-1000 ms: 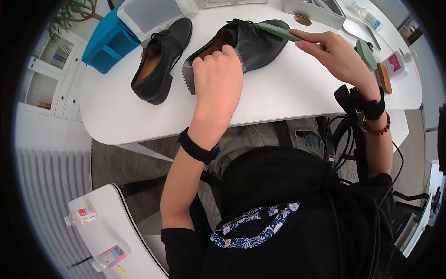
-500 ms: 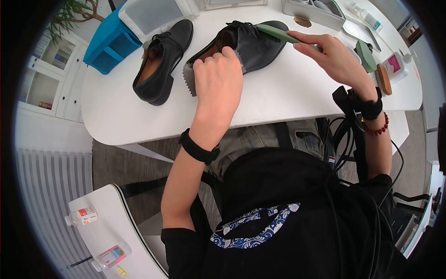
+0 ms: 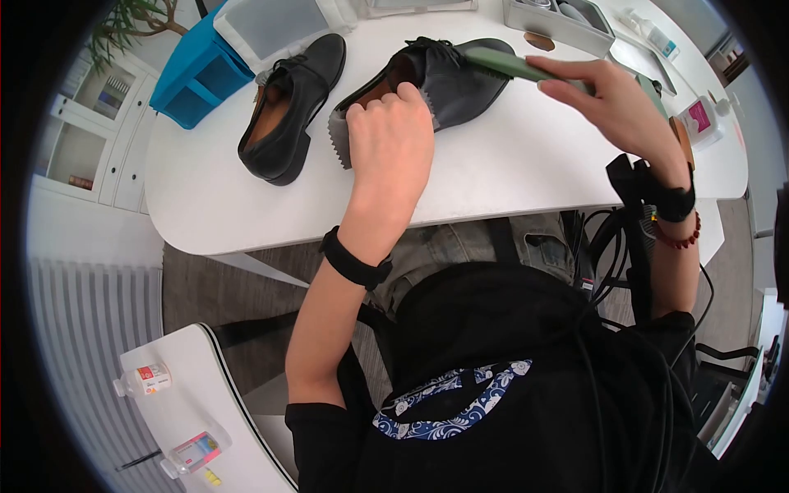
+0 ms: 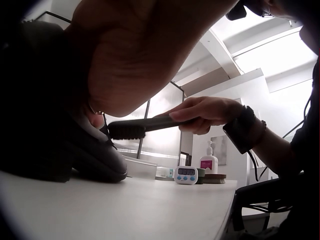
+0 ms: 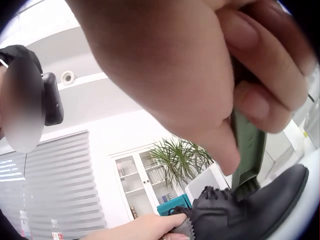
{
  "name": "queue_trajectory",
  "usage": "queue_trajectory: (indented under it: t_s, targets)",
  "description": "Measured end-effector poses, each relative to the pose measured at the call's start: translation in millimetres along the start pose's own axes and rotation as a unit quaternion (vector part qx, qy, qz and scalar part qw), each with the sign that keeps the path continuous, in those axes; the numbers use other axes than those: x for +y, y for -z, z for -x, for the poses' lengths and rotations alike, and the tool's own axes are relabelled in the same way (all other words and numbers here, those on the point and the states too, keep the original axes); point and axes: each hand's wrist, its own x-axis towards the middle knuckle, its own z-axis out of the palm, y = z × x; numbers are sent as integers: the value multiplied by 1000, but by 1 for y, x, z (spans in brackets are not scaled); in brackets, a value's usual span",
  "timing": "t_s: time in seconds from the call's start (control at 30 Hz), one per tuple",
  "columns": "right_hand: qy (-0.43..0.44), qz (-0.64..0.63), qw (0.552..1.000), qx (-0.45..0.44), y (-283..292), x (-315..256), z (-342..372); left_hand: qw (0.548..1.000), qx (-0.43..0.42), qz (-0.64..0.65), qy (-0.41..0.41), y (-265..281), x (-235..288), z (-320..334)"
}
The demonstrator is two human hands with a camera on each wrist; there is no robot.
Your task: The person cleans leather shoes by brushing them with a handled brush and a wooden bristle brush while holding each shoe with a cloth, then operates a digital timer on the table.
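Note:
My left hand grips a black lace-up shoe at its opening, with a grey zigzag-edged cloth between hand and shoe. The inside of that grip is hidden in the head view. My right hand holds a green-handled brush by its handle. Its dark bristles lie against the shoe's upper, between laces and toe; the right wrist view shows the brush tipped down onto the shoe. A second black shoe stands upright to the left on the white table.
Behind the shoes stand a blue organizer and a grey box. At the right are a pump bottle and a wooden brush. A white timer shows in the left wrist view. Cables hang near my right arm.
My right hand and the brush have shifted right, from beside the laces towards the toe. The left hand stays in place on the shoe.

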Motion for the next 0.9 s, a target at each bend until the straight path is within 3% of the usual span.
queue_trajectory:
  t_s: [0.13,0.2,0.23,0.47,0.6,0.67,0.9]
  targets:
    - [40,-65,997,-19,8,-3,5,1000,-16,0,1,0,-1,0]
    - [40,59,997,25,-1,-1,6,1000,-8,4,-2,-1,-1,0]
    - [-20,89,996,-18,-1,-6,3,1000,-6,3,-3,-1,-1,0]
    - [-52,130,988,66,-6,33,-11,1000,-6,-8,4,0,1,0]
    - [-16,37,999,36,-5,10,-4,1000,1,-16,5,-1,1,0]
    - [12,-16,999,-28,-5,-4,0,1000,-3,-13,3,-1,1,0]
    - [-9,29,999,43,-21,33,-18,998,-30,47,-3,3,-5,-1]
